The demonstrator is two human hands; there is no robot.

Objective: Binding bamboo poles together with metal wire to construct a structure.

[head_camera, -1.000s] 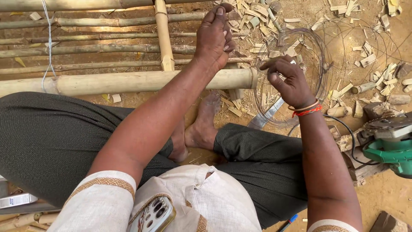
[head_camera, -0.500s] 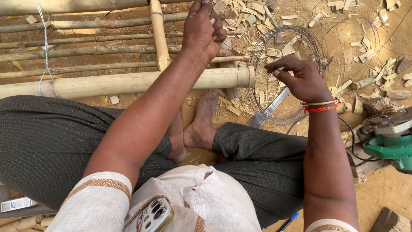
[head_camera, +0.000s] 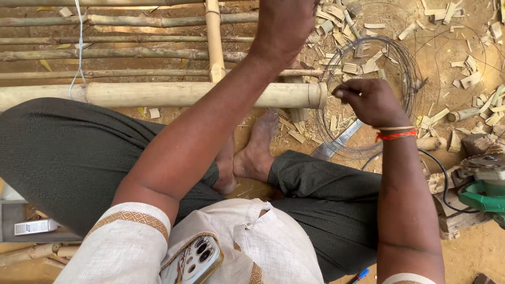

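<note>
Green power tool (head_camera: 486,194), phone in shirt pocket (head_camera: 195,259), scattered bamboo chips (head_camera: 473,79), small white box (head_camera: 36,226)

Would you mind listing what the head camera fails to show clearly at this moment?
- Left hand: fingertips cut off by the top edge, so its grasp is unknown.
- Right hand: fingers curl toward the wire coil; the strand pinched is too thin to confirm.
- Green power tool: cut off by the right edge.
- Phone: partly hidden in the shirt pocket.
</note>
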